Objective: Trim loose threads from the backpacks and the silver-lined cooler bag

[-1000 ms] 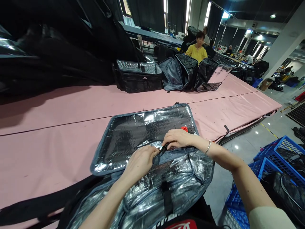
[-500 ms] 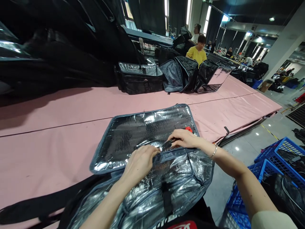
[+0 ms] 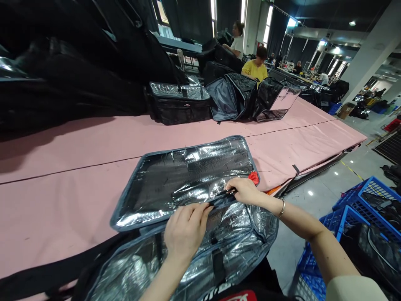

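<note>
An insulated bag lies in front of me, its silver-lined lid folded back on the pink table and its foil-lined body toward me. My left hand is closed on the dark-bordered hinge seam between lid and body, with thumb and fingertips pinching the edge. Just right of it, my right hand is closed around a small dark tool that looks like thread snips, mostly hidden by the fingers. A red piece of material sits at the lid's right corner. Inside the body is a black strap.
Several black bags, including one with a silver top, stand along the back of the pink table. A large dark pile rises at left. Blue crates stand on the floor at right. A person in yellow works beyond.
My right hand has shifted slightly right and down with the dark tool, away from the left hand. The left hand has turned more upright on the seam. More of the red piece shows.
</note>
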Available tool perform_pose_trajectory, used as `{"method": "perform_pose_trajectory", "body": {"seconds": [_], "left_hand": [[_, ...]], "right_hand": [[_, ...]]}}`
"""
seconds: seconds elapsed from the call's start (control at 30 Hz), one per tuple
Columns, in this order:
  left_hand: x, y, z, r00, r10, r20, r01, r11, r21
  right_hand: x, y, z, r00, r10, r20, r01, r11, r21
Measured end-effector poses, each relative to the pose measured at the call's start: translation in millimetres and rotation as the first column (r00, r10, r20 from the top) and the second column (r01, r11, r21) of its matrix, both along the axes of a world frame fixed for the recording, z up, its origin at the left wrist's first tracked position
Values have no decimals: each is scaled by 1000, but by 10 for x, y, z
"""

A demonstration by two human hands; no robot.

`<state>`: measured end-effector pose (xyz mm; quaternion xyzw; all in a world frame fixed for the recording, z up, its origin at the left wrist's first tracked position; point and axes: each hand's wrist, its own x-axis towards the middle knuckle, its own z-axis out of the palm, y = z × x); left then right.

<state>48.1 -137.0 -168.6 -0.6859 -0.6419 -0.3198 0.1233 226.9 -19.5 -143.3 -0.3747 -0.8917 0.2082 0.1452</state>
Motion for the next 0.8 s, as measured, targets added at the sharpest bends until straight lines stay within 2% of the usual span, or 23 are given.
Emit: {"method": "perform_pose_trajectory", "body": {"seconds": [0.13, 0.33, 0.4, 0.47, 0.53, 0.63, 0.8], "left_hand": [[173, -1, -88, 994, 107, -1, -107, 991, -86], [295, 47, -160, 990, 42, 135, -25, 992, -127], [280, 38, -151, 984, 16, 177, 9, 990, -140], [262, 32, -131, 977, 4, 214, 30, 988, -154], [251, 32, -105, 969, 1, 249, 42, 985, -166], [247, 38, -72, 956, -1, 294, 57, 982, -182], [244, 46, -45, 939, 9, 343, 65, 976, -206]], "right_hand": [[-17, -23, 29, 1000, -15, 18, 15, 1000, -15], [72, -27, 104, 1000, -19, -22, 19, 1000, 5], [144, -30, 137, 997, -13, -75, 18, 997, 69], [220, -31, 144, 990, 41, -133, -15, 982, 191], [284, -30, 112, 982, 135, -129, -85, 939, 334], [332, -31, 23, 972, 236, 6, -208, 844, 495], [301, -46, -49, 958, 260, 119, -270, 691, 671]]}}
